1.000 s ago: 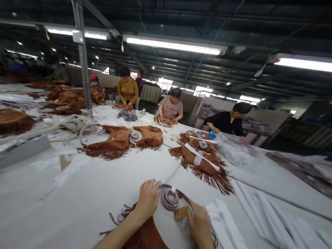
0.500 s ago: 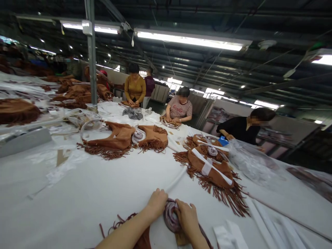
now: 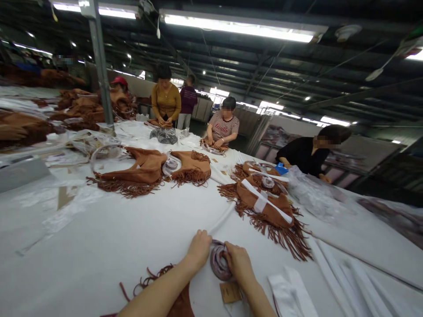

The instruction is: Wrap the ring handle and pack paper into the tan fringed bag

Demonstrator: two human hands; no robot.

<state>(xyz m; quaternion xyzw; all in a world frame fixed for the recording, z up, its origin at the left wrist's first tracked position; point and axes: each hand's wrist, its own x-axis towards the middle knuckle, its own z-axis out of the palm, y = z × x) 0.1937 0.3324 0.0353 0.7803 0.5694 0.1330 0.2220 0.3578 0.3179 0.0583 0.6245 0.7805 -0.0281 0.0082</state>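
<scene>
Low in the middle of the view, my left hand and my right hand both close around a coiled mauve strap on the white table. Under my left forearm lies a brown fringed garment, mostly hidden. A small brown card tag rests just below the coil, by my right wrist.
Brown fringed garments lie further out, one pair at centre left and a stack with white bands at right. White paper strips sit at lower right. Three people work at the far edge. A steel post stands at back left.
My right hand moved up from the card tag onto the coiled strap, which both hands now grip. The tag lies uncovered below it. The view shifted slightly.
</scene>
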